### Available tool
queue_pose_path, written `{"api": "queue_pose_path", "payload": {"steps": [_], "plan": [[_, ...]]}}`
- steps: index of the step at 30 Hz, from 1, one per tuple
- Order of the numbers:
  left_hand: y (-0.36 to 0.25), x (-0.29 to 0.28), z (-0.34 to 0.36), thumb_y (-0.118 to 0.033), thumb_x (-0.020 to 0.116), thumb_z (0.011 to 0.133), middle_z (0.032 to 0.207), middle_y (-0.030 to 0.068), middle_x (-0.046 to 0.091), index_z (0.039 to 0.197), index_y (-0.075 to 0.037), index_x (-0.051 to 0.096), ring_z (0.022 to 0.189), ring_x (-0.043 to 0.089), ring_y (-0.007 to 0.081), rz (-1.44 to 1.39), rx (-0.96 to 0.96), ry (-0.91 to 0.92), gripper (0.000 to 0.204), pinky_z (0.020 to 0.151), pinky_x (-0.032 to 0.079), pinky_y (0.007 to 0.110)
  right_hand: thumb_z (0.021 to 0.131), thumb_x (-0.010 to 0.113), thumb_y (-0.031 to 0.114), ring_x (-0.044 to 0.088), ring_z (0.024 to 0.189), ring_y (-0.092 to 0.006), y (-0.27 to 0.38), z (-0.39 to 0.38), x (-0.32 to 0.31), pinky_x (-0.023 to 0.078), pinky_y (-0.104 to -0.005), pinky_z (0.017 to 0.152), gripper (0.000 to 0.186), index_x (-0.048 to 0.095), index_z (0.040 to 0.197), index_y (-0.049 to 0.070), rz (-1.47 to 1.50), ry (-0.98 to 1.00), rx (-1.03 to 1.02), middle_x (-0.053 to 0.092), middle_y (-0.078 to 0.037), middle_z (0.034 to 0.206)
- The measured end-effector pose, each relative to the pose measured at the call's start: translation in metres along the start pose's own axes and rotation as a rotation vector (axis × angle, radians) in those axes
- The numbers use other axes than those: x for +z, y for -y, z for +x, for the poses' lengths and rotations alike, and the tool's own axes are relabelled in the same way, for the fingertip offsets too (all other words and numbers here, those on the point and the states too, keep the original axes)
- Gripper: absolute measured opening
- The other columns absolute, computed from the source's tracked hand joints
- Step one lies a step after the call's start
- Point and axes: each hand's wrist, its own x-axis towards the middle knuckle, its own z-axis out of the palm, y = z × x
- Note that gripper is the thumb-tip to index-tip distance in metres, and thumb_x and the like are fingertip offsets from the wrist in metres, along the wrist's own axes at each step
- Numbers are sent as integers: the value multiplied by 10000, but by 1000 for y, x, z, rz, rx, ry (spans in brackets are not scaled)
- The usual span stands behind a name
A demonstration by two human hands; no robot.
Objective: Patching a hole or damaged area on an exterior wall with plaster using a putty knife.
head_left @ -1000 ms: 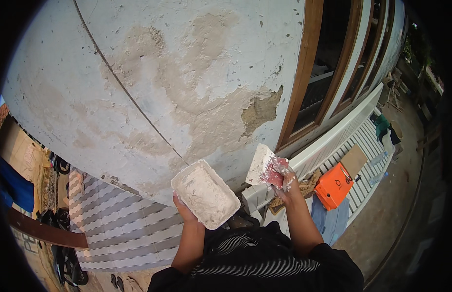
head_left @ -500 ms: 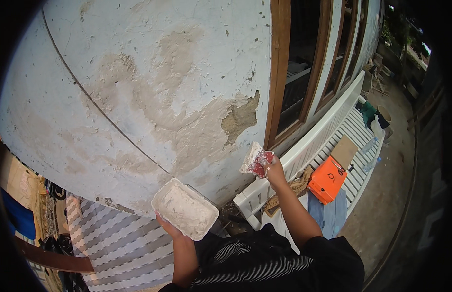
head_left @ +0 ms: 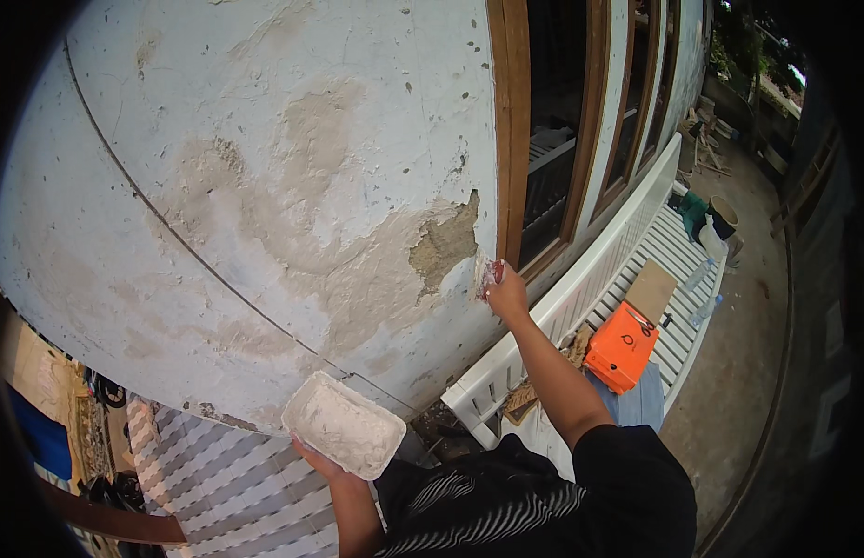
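Note:
A white tray of pale putty (head_left: 344,418) is held low by my left hand (head_left: 316,460), whose fingers curl around its underside and are partly hidden. My right hand (head_left: 505,296) grips a red, putty-smeared spreader (head_left: 491,276), held edge-on at the wall (head_left: 339,139) just left of the window's wooden frame (head_left: 509,139). Beside the spreader, to its left, is a patch of broken plaster (head_left: 443,249) showing rough grey-brown material, surrounded by smeared beige filler.
A white slatted bench (head_left: 678,279) runs along the wall, bearing an orange box (head_left: 621,358), cardboard (head_left: 651,288), bottles and cloths. A bucket (head_left: 724,216) and wood scraps lie beyond on the concrete path (head_left: 748,307). A striped tiled floor (head_left: 218,465) is lower left.
My right hand has moved up and left to the wall beside the broken patch, turning the spreader edge-on. The tray in my left hand sits lower in view, as the view has shifted.

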Motion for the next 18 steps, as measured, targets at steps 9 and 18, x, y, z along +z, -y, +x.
{"api": "queue_pose_path", "payload": {"steps": [9, 18], "plan": [[4, 3, 1, -586, 384, 876, 1373, 148, 468, 1402, -111, 378, 1182, 513, 386, -10, -11, -20, 709, 956, 437, 572, 750, 618, 60, 588, 1000, -419, -6, 4, -2, 463, -433, 885, 366, 569, 1103, -20, 13, -16, 58, 635, -256, 1017], [5, 14, 1, -575, 386, 871, 1357, 148, 485, 1392, -115, 398, 1164, 525, 395, -4, -27, -51, 695, 940, 448, 577, 752, 618, 69, 595, 997, -411, -15, 6, -8, 469, -419, 881, 416, 557, 1150, -34, 36, -54, 58, 635, -255, 1027]]}}
